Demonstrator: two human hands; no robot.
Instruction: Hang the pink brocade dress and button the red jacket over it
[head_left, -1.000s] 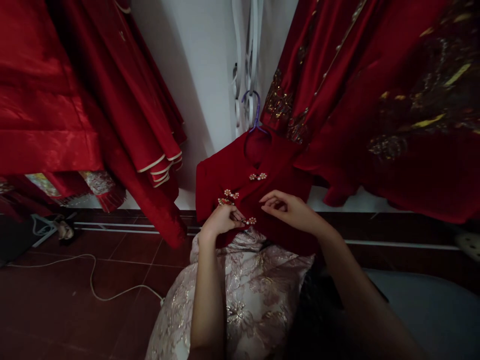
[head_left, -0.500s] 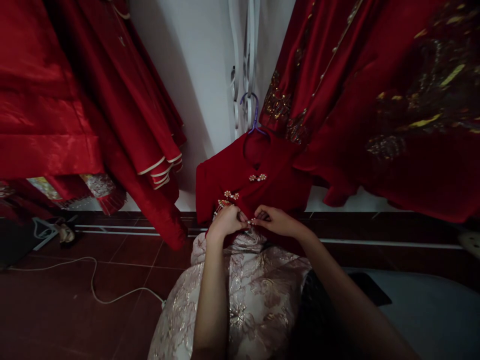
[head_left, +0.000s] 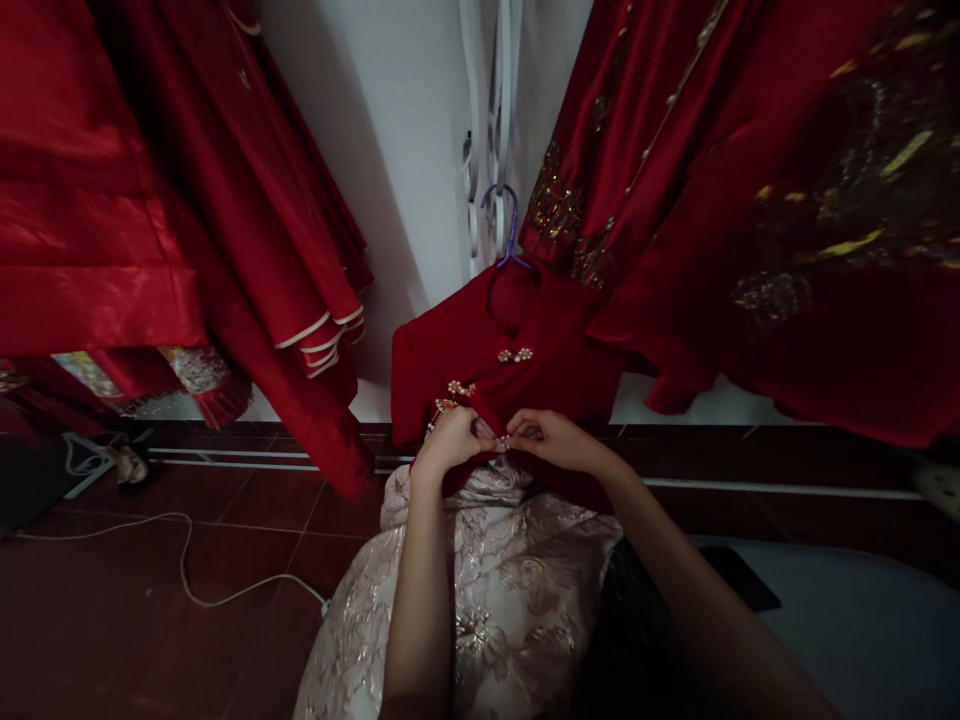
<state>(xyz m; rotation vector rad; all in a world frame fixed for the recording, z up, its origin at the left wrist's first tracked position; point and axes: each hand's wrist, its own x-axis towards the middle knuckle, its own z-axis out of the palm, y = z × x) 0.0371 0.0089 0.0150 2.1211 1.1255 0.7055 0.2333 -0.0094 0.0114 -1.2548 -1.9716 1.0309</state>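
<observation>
A red jacket (head_left: pixel 442 345) hangs in front of me on a purple hanger (head_left: pixel 513 232). Two jewelled clasps show on its front: one pearl clasp (head_left: pixel 515 355) below the neckline and another beaded clasp (head_left: pixel 461 388) lower to the left, with a beaded tassel by it. My left hand (head_left: pixel 455 442) and my right hand (head_left: pixel 551 440) meet at the jacket's lower front. Both are closed, fingertips pinching a small pearl clasp (head_left: pixel 505 443) between them, mostly covered by the fingers. Pale floral brocade fabric (head_left: pixel 487 600) spreads beneath my forearms.
Red garments (head_left: pixel 277 200) hang on the left, and gold-embroidered red garments (head_left: pixel 720 200) on the right. A white metal rail (head_left: pixel 780 487) runs low along the wall. A white cable (head_left: pixel 187 560) lies on the tiled floor (head_left: pixel 112 640). A pale surface (head_left: pixel 855 620) with a dark flat object is at lower right.
Both hands stay at the same clasp; the fingertips have drawn slightly closer together and cover more of it. The jacket hangs in the same place.
</observation>
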